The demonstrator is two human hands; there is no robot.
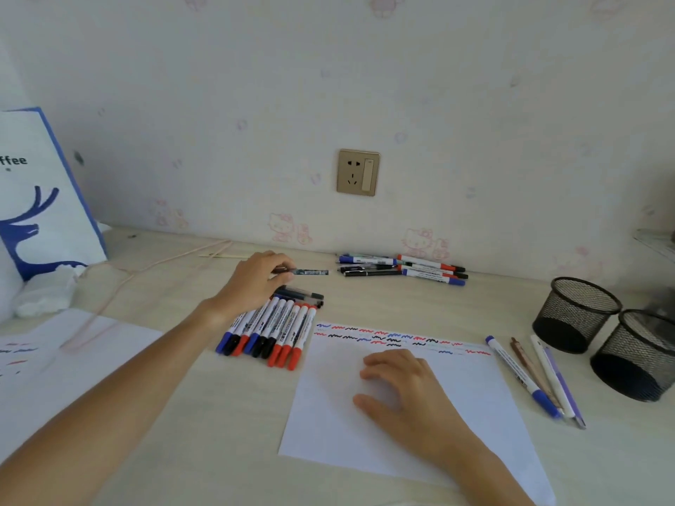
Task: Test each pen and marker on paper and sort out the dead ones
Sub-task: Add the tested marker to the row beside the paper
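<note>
Above the marker row (272, 332), my left hand (252, 283) pinched a dark pen (310, 272); right hand (405, 388) lay flat, fingers relaxed, on the paper (328, 414).

Open desk (226, 414) between paper sheets (475, 403)

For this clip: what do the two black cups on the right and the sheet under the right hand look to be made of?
Pen cups and: seemingly black wire mesh, matte; the desk shows through their perforated walls. Sheet: thin white paper, matte, lying flat with ink scribbles along its far edge. The right hand rests flat on it.
</note>
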